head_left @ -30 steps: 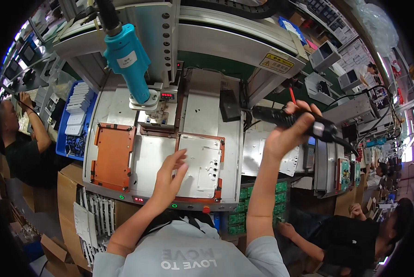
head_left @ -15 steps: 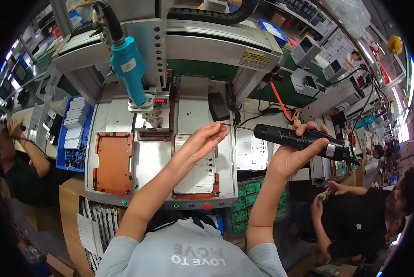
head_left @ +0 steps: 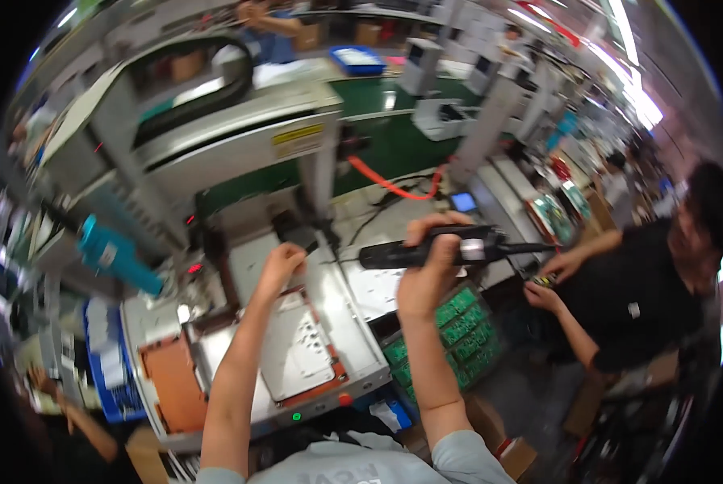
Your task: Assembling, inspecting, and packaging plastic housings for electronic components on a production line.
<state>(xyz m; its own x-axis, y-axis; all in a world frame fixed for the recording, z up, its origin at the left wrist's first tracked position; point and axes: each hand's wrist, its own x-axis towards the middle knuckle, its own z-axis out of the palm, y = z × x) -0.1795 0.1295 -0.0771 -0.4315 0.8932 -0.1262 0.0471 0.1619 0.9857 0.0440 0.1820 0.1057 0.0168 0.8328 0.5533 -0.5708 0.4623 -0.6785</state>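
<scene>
My right hand (head_left: 428,282) is wrapped round a black electric screwdriver (head_left: 384,256), held level with its bit end pointing left. The thin bit is blurred. My left hand (head_left: 282,270) is closed in a pinch just left of the bit; anything between the fingertips is too small to make out. Below the left hand, a white panel (head_left: 285,355) with small dark parts along its right side lies in a reddish-brown fixture (head_left: 336,369). Another reddish-brown fixture plate (head_left: 172,383) lies to the left on the machine bed.
A teal screwdriver (head_left: 118,254) is mounted on the machine at left, under a grey gantry beam (head_left: 240,145). Green circuit boards (head_left: 462,343) are stacked below my right forearm. A blue bin (head_left: 127,403) stands at far left. At right, a co-worker in black (head_left: 652,298) handles a small object.
The view has swung to the right, so the machine sits further left. My left fingertips have come away from the screwdriver bit. My right hand still grips the screwdriver.
</scene>
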